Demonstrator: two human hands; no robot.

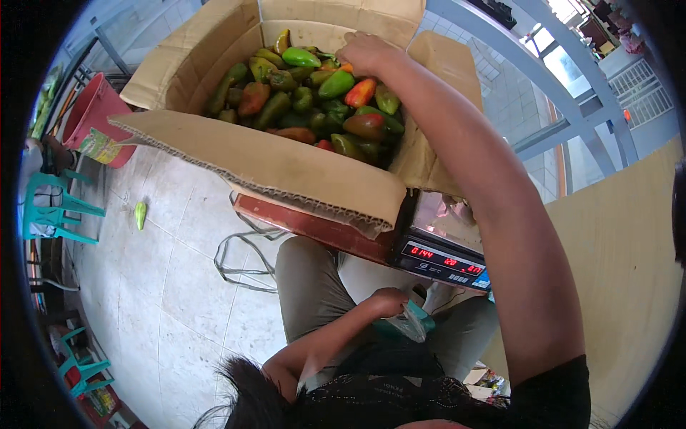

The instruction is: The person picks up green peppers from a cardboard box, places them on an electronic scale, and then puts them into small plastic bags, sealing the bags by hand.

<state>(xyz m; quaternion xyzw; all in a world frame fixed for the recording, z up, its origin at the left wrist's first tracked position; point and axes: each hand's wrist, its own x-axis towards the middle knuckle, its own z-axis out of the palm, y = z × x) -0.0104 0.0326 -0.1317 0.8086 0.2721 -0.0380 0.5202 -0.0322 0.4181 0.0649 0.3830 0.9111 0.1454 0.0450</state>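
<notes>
A large cardboard box (286,161) with its flaps spread holds many green, orange and red peppers (275,107). My right hand (366,54) reaches over the box to its far right part. Its fingers curl down at the edge of the peppers, and whatever they close on is hidden. Low in front of my body, my left hand (389,302) is closed on a teal, see-through plastic bag (418,322) above my lap. A digital scale (443,263) with a lit red display stands at the box's near right corner, partly behind my right forearm.
Under the box is a reddish-brown support (314,225). A pale wooden tabletop (614,264) lies to the right. On the tiled floor at left are a pink bucket (100,121), a loose green vegetable (140,215), a strap (243,261) and teal plastic stools (61,207).
</notes>
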